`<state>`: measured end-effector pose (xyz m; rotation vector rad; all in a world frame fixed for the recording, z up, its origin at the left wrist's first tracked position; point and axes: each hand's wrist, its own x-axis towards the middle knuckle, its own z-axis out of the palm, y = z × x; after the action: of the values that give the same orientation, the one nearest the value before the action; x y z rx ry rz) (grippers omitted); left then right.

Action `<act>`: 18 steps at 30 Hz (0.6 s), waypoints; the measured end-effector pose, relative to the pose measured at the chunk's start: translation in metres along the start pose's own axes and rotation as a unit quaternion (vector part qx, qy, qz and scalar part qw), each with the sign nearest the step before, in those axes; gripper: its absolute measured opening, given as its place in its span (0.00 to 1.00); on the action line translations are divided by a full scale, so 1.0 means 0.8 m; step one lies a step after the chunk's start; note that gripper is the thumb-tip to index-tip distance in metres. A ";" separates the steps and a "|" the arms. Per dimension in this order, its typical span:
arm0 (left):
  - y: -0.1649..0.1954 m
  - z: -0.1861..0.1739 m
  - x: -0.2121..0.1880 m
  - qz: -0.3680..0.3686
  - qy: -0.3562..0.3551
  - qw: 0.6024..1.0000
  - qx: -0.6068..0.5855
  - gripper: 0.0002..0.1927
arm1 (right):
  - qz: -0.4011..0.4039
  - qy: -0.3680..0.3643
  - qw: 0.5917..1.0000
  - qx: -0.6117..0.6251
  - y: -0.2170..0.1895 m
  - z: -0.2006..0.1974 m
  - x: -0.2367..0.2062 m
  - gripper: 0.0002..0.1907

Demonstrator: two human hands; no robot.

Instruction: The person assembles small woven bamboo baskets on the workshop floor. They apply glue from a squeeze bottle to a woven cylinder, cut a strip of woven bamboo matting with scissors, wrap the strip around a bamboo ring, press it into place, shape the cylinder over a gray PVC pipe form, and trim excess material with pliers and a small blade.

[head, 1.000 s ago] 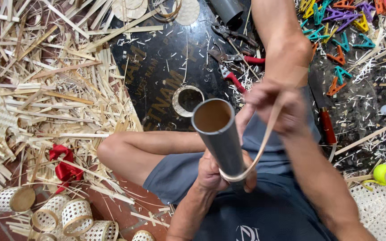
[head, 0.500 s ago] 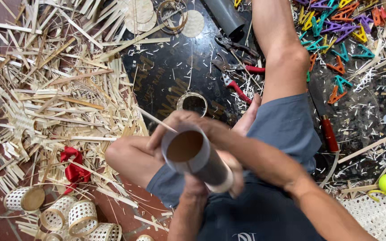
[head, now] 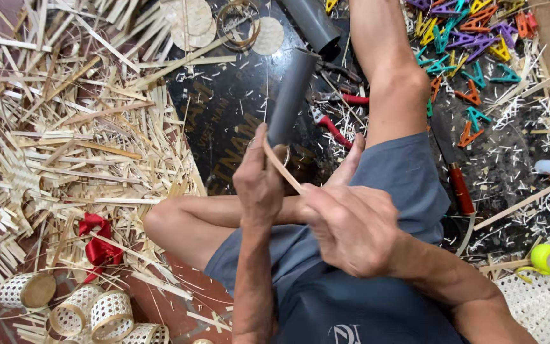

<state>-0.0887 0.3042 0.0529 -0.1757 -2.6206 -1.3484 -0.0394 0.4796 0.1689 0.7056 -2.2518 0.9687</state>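
Floor (head: 237,108): dark sheet under the seated person, with a wide litter of split bamboo offcuts (head: 65,134) to the left of the grip.

Grey pipe (head: 291,95): held up over the lap, tilted away from the person. The left hand (head: 259,181) is wrapped fully around its near end, fingers closed tight. A second grey pipe (head: 316,25) lies on the floor beyond it, untouched.

Bamboo strip (head: 281,167): thin and pale, running from the left thumb, where it meets the pipe, down into the right hand (head: 354,229). That hand is closed on the strip in a pinch; the fingertips are hidden, so the exact hold cannot be told.

Judgement on the step in hand: the strip appears to be shaped around the pipe. It would go best with the strip kept flat against the pipe wall, tension even, the left thumb pinning the start so it does not slip, and no sharp bend that could crack the fibre.

Containers: small woven baskets (head: 90,312) stand together, low and left of the grip. Those whose mouths show look empty; one (head: 25,290) shows a flat, closed end. Coloured clips (head: 472,44) lie loose on the floor, far right of the grip, in no container. Red-handled pliers (head: 329,124) lie just beyond the right hand.
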 end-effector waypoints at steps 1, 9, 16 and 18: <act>-0.002 -0.008 -0.002 -0.003 0.001 0.998 -0.068 0.23 | 0.003 0.000 1.000 -0.023 0.001 -0.009 -0.002 0.12; 0.016 -0.010 -0.038 -0.189 -0.156 0.759 -0.603 0.27 | 0.292 0.076 0.953 0.018 0.059 -0.042 -0.096 0.11; 0.036 0.022 -0.087 -0.266 -0.325 0.398 -0.815 0.32 | 0.376 0.120 0.618 0.680 0.154 0.069 -0.120 0.22; 0.034 0.036 -0.107 -0.238 -0.373 0.412 -0.797 0.27 | 0.271 0.050 0.523 0.806 0.138 0.108 -0.108 0.20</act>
<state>-0.0031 0.3421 0.0388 -0.2657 -0.2326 -4.0509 -0.0783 0.4993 0.0100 0.4286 -0.7004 3.2752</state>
